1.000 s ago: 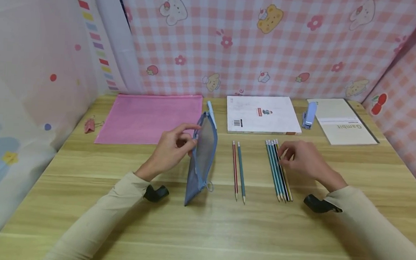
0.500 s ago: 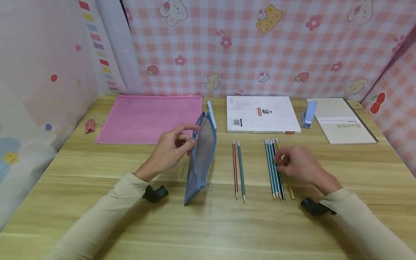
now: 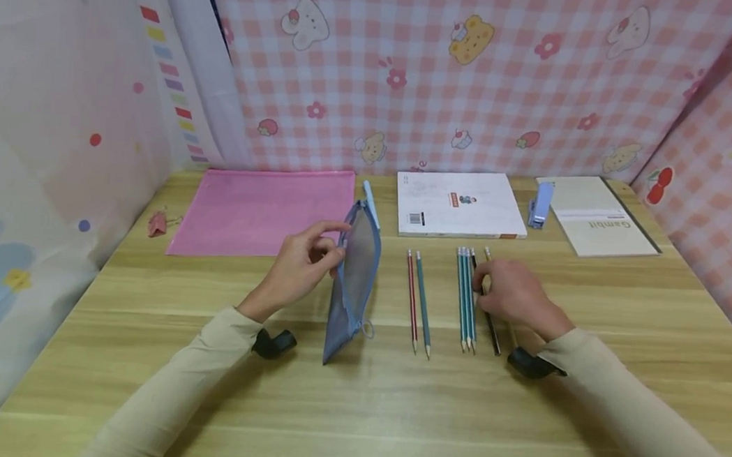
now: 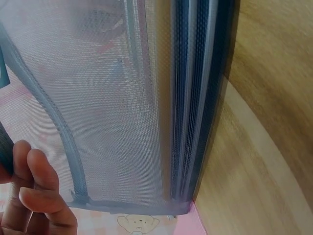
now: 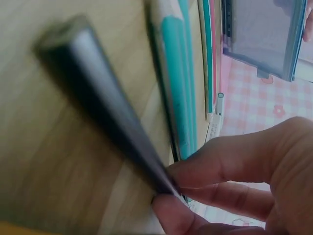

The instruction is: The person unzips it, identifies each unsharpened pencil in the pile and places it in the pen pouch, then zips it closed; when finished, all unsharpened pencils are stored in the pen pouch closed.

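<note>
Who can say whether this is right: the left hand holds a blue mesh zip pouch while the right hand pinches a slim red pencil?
The colour is wrong: the right hand pinches a slim black pencil, as the right wrist view shows.

Near table (image 3: 354, 423) passable — upright pouch (image 3: 359, 263) blocks middle

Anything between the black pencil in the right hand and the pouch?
Yes: the grouped teal pencils beside the black pencil, then the lone teal pencil and red pencil nearer the pouch. All lie flat, so lifting over should probably clear them.
</note>
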Motion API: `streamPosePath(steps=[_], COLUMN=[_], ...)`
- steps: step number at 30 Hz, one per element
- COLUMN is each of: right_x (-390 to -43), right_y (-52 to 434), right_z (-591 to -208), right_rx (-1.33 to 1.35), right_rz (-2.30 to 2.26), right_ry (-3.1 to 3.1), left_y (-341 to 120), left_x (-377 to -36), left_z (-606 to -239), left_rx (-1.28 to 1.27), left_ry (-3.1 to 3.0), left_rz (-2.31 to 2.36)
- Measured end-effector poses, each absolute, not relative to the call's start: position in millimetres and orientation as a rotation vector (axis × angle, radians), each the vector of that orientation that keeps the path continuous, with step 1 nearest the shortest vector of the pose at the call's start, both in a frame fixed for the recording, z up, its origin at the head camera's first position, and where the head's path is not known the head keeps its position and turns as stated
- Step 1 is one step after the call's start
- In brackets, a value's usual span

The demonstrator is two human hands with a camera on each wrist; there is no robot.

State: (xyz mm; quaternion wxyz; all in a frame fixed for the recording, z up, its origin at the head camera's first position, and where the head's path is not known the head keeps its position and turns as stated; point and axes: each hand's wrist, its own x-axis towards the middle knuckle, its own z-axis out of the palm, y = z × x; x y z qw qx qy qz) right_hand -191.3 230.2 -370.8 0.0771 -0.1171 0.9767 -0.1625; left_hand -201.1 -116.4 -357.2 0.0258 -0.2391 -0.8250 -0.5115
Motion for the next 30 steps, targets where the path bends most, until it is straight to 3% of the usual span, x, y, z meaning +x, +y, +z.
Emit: streamPosePath(steps=[19,30], right_x=[-191.9,-191.3], right_y=[204.1,155.5], right_z=[-339.5,-325.4], right_rx=[-0.362,-0.589], right_rz=[-0.885,-1.340], right_ry=[2.893,2.835], left_y=[-116.3,-110.9], left_x=[-199.6,-199.6], left_z=[-356.4,-358.1], left_rx=[-0.749,-0.753], left_ry=[-2.560,-2.559], left_rz=[-1.578,-1.599])
